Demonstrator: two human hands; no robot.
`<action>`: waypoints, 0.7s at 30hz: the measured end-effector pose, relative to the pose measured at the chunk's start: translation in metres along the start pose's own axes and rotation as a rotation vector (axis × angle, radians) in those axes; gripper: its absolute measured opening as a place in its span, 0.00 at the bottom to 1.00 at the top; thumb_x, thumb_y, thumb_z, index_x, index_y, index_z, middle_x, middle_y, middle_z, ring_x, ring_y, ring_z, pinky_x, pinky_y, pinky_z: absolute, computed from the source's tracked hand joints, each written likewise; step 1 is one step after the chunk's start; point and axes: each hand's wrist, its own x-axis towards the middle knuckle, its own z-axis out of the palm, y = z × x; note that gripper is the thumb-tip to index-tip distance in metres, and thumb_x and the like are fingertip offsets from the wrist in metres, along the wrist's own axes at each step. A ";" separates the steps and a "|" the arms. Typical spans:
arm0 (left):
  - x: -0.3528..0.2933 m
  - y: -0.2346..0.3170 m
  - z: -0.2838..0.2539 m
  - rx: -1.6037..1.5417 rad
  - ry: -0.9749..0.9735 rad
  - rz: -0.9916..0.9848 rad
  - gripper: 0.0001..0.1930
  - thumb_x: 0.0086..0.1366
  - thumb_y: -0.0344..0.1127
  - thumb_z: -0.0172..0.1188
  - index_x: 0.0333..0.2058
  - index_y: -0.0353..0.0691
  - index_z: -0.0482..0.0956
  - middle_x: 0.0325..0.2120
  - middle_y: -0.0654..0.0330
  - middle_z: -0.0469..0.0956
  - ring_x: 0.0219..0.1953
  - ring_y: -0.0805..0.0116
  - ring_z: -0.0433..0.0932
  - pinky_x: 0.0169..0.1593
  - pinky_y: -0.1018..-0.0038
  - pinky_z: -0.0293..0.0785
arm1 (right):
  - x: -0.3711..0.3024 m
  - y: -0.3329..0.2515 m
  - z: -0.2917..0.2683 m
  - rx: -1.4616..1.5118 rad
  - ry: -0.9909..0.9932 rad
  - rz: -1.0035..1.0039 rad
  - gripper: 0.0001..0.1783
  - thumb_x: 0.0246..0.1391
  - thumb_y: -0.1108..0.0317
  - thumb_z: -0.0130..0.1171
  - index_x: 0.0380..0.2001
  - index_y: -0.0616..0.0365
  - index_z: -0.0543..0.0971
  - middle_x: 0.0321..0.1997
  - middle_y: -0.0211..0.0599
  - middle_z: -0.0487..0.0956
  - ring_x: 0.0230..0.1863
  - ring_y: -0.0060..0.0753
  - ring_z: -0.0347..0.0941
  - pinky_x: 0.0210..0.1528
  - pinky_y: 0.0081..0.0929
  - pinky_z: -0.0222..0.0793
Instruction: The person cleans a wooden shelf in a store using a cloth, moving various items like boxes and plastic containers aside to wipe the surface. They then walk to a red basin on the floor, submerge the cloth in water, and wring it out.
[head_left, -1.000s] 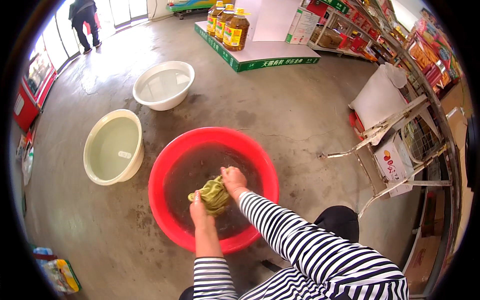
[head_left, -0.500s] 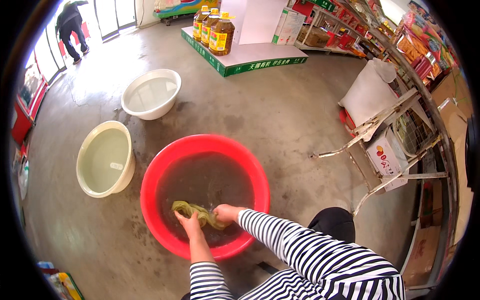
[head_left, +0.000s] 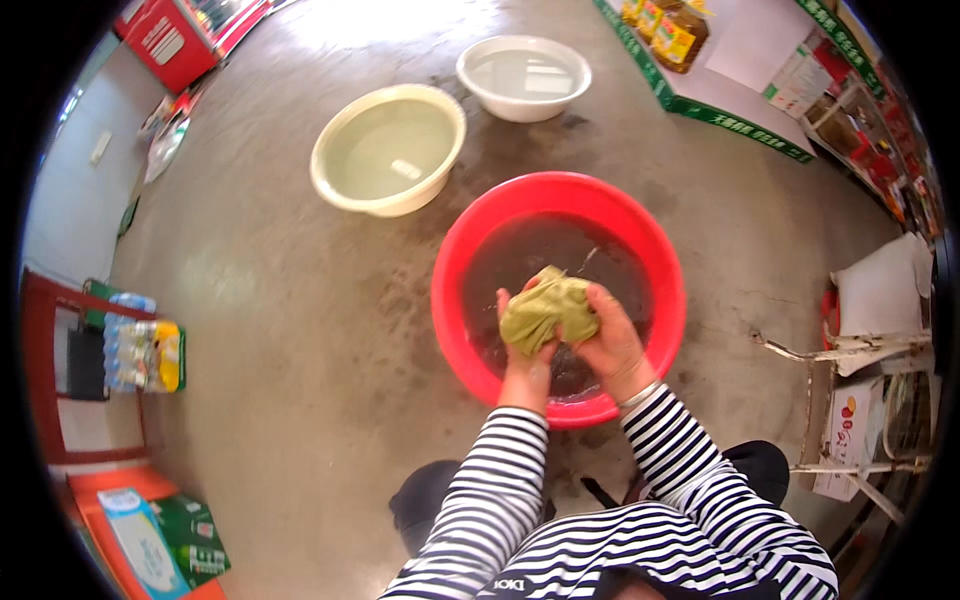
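A wet olive-green cloth point(head_left: 548, 312) is bunched up between my two hands, above the dark, murky water in a red basin point(head_left: 452, 330). My left hand point(head_left: 528, 362) grips it from the left and from below, its fingers partly covered by the folds. On the other side my right hand point(head_left: 612, 340) holds the right end, thumb pressed along the top. A bracelet circles my right wrist. Both forearms are in black-and-white striped sleeves.
Beyond the red basin stand a cream basin point(head_left: 322, 185) and a white basin point(head_left: 580, 88), both holding water. A rusty metal frame point(head_left: 800, 352) and white sack point(head_left: 880, 288) are at the right. Oil bottles point(head_left: 680, 38) stand on a display platform. Packaged bottles point(head_left: 145, 355) sit at the left.
The view has swung left and down. The cloth, stretched low between my hands at the water before, is now gathered into a bundle and lifted, with my hands closer together.
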 end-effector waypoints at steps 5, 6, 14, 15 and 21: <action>0.011 0.000 0.010 -0.147 -0.139 -0.022 0.22 0.60 0.53 0.44 0.39 0.40 0.73 0.38 0.52 0.74 0.41 0.57 0.73 0.45 0.61 0.70 | 0.003 0.015 -0.040 -0.972 0.274 -0.342 0.08 0.42 0.72 0.60 0.27 0.64 0.76 0.50 0.42 0.67 0.48 0.31 0.66 0.48 0.25 0.64; 0.014 0.002 0.004 -0.173 -0.162 -0.042 0.20 0.60 0.52 0.45 0.36 0.41 0.74 0.35 0.53 0.75 0.39 0.58 0.74 0.42 0.62 0.71 | -0.001 0.020 -0.035 -1.234 0.195 -0.469 0.07 0.38 0.72 0.62 0.23 0.62 0.76 0.51 0.43 0.66 0.49 0.33 0.65 0.49 0.27 0.62; 0.017 -0.025 -0.007 0.325 0.203 0.116 0.15 0.63 0.36 0.41 0.46 0.39 0.68 0.39 0.57 0.72 0.39 0.64 0.73 0.42 0.68 0.72 | 0.049 0.033 -0.035 -1.900 0.487 -0.573 0.07 0.34 0.67 0.61 0.20 0.56 0.75 0.41 0.46 0.74 0.45 0.45 0.68 0.47 0.32 0.63; 0.019 -0.033 -0.001 0.325 0.242 0.138 0.15 0.63 0.35 0.40 0.46 0.38 0.68 0.40 0.56 0.72 0.40 0.64 0.73 0.43 0.67 0.72 | 0.066 0.013 -0.036 -1.788 0.599 -0.373 0.10 0.35 0.68 0.60 0.25 0.58 0.75 0.37 0.45 0.74 0.40 0.44 0.70 0.43 0.31 0.65; 0.022 -0.009 0.012 0.088 0.257 0.045 0.24 0.62 0.51 0.40 0.40 0.33 0.70 0.38 0.50 0.73 0.40 0.57 0.74 0.44 0.63 0.71 | 0.050 0.031 -0.041 -1.325 0.378 -0.438 0.22 0.35 0.71 0.56 0.41 0.57 0.72 0.34 0.39 0.75 0.37 0.38 0.71 0.43 0.31 0.66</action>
